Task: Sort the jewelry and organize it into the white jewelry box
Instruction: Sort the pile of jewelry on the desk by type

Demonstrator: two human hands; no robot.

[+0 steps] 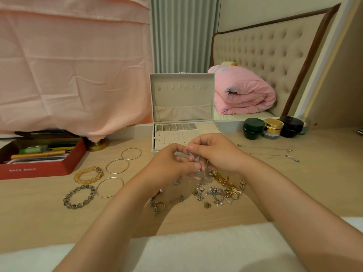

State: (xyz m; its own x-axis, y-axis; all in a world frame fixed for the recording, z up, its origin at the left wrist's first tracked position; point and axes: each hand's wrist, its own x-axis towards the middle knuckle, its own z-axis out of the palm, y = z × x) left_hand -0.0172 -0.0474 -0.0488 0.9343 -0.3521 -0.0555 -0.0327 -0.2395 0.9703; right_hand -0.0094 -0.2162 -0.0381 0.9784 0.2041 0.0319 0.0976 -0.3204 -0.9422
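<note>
- Head view, looking down: left hand and right hand meet above the wooden desk, fingers curled, both pinching a thin silver chain strung between them
- The white jewelry box stands open just behind the hands, lid upright
- A tangled pile of small jewelry lies on the desk beneath the hands
- Gold bangles and bead bracelets lie to the left, well apart from the pile
- Fine necklaces lie stretched out to the right
</note>
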